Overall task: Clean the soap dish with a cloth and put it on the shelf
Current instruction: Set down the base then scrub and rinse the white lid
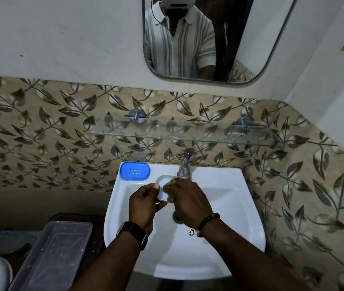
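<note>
Over the white sink [225, 198], my left hand [143, 204] grips the pale, clear lower part of the soap dish [162, 185] by its left edge, tilted up. My right hand [190, 201] presses a yellowish-green cloth [170, 184] into the dish; most of the cloth is hidden under my fingers. The blue slotted insert of the soap dish [135, 170] lies flat on the sink's back left corner. A glass shelf [179, 131] is fixed to the leaf-patterned wall above the tap, with nothing standing on it.
A chrome tap [185, 163] stands just behind my hands. A clear plastic tub [55, 253] sits to the left of the sink. A mirror [204, 38] hangs on the wall above the shelf. The drain [177, 219] lies under my right wrist.
</note>
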Tool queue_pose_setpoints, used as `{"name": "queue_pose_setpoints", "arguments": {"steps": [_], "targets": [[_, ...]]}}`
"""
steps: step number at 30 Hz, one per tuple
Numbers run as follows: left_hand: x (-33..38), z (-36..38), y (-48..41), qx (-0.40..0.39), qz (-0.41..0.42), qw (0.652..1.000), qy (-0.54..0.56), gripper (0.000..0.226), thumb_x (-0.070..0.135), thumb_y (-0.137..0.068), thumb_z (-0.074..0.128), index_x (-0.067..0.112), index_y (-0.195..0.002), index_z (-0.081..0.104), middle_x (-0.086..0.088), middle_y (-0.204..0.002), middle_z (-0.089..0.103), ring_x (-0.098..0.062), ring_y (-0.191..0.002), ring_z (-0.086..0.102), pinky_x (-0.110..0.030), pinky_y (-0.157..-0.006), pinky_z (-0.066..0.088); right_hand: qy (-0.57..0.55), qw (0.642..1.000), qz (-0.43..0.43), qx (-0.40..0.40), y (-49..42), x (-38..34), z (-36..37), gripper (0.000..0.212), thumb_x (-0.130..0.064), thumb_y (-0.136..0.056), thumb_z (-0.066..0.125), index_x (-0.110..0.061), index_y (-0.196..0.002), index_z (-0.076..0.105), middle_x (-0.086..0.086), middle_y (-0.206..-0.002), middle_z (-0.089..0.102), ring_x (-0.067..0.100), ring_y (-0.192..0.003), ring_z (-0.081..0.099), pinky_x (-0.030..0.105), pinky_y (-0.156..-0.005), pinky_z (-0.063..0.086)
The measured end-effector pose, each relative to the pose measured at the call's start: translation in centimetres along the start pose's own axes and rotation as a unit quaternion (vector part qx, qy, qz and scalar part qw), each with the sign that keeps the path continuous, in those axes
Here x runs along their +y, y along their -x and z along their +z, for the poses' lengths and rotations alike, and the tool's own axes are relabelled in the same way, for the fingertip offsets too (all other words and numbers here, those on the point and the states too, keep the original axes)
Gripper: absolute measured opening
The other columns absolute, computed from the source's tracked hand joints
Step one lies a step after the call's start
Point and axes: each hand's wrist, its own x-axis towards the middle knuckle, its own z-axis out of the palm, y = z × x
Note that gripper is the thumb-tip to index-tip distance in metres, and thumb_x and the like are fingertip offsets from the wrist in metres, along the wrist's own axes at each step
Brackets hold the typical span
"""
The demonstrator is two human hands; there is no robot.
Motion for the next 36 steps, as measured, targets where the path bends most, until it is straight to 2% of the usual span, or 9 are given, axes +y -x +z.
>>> {"name": "queue_pose_setpoints", "arguments": {"steps": [2,4,11,19,22,25,29,34,36], "targets": [[0.1,-0.2,0.1,-0.022,0.001,1.0,-0.012,0.018,0.011,-0.099,0.06,0.0,-0.108,0.072,-0.025,-0.103,0.075,-0.036,-0.092,0.07,-0.042,-0.08,0.064,-0.122,0.992,-0.017,-0.014,0.0,-0.4,-0.1,0.037,-0.01,-0.08,0.048,-0.017,-0.108,0.072,0.003,-0.119,0.07,0.024,-0.113,0.062,0.032,-0.1,0.048],[0.4,-0.3,0.3,-0.037,-0.001,0.999,-0.014,0.018,0.01,-0.098,0.061,0.0,-0.108,0.072,-0.025,-0.099,0.075,-0.034,-0.088,0.071,-0.041,-0.08,0.064,-0.138,0.99,-0.031,-0.01,-0.1,-0.2,-0.2,0.04,-0.013,-0.085,0.043,-0.016,-0.113,0.071,0.003,-0.125,0.068,0.023,-0.118,0.06,0.031,-0.104,0.047],[1.5,-0.7,-0.5,-0.001,-0.004,1.0,0.017,0.014,0.009,-0.096,0.064,-0.002,-0.103,0.07,-0.02,-0.096,0.068,-0.033,-0.085,0.064,-0.041,-0.074,0.063,0.055,0.998,-0.02,0.014,-1.1,1.4,-1.0,0.022,-0.015,-0.085,0.061,-0.024,-0.103,0.07,-0.003,-0.101,0.068,0.024,-0.089,0.065,0.033,-0.064,0.055],[2.2,-1.5,-1.5,-0.018,-0.036,0.999,0.006,0.02,0.011,-0.097,0.062,-0.005,-0.107,0.071,-0.03,-0.109,0.072,-0.036,-0.085,0.07,-0.048,-0.081,0.062,-0.066,0.996,-0.006,-0.055,0.5,-1.2,-0.4,0.035,-0.033,-0.079,0.068,-0.023,-0.111,0.055,-0.003,-0.121,0.056,0.022,-0.104,0.05,0.034,-0.087,0.047],[2.7,-1.5,-1.1,-0.042,-0.034,0.999,-0.009,0.022,0.013,-0.097,0.065,0.0,-0.114,0.069,-0.03,-0.108,0.073,-0.036,-0.085,0.072,-0.052,-0.085,0.061,-0.139,0.989,0.026,-0.04,0.4,-0.7,-0.3,0.026,-0.023,-0.082,0.072,-0.024,-0.102,0.055,-0.006,-0.107,0.057,0.015,-0.095,0.052,0.028,-0.078,0.044],[3.3,-1.5,-0.6,-0.072,0.004,0.997,-0.033,0.022,0.014,-0.098,0.063,0.019,-0.118,0.068,-0.021,-0.102,0.076,-0.03,-0.082,0.074,-0.04,-0.072,0.064,-0.232,0.97,0.047,-0.056,0.2,-0.2,-1.1,0.028,-0.021,-0.082,0.073,-0.026,-0.105,0.057,-0.016,-0.106,0.06,-0.001,-0.094,0.054,0.011,-0.077,0.041],[3.7,-2.5,-0.6,-0.143,0.095,0.978,-0.118,0.028,0.035,-0.093,0.065,0.015,-0.11,0.073,-0.014,-0.116,0.071,-0.032,-0.106,0.07,-0.043,-0.087,0.062,-0.338,0.934,0.09,-0.076,-0.2,0.6,-2.3,0.038,-0.017,-0.085,0.076,-0.024,-0.12,0.061,-0.013,-0.122,0.065,0.002,-0.111,0.062,0.023,-0.092,0.051],[4.7,-4.0,-1.3,-0.244,0.18,0.928,-0.215,0.016,0.028,-0.093,0.07,0.018,-0.103,0.066,-0.004,-0.119,0.058,-0.011,-0.09,0.06,-0.041,-0.081,0.063,-0.469,0.87,0.13,-0.079,0.2,1.7,-3.0,0.049,-0.001,-0.087,0.074,-0.015,-0.133,0.061,-0.008,-0.134,0.065,0.003,-0.124,0.06,0.023,-0.101,0.05],[4.9,-4.1,-1.8,-0.265,0.189,0.915,-0.237,0.016,0.02,-0.093,0.071,0.01,-0.103,0.063,0.004,-0.116,0.058,-0.014,-0.085,0.054,-0.046,-0.079,0.064,-0.502,0.851,0.143,-0.051,0.5,1.8,-2.6,0.044,0.001,-0.089,0.071,-0.014,-0.13,0.065,-0.005,-0.133,0.067,0.008,-0.124,0.061,0.029,-0.104,0.05]]}}
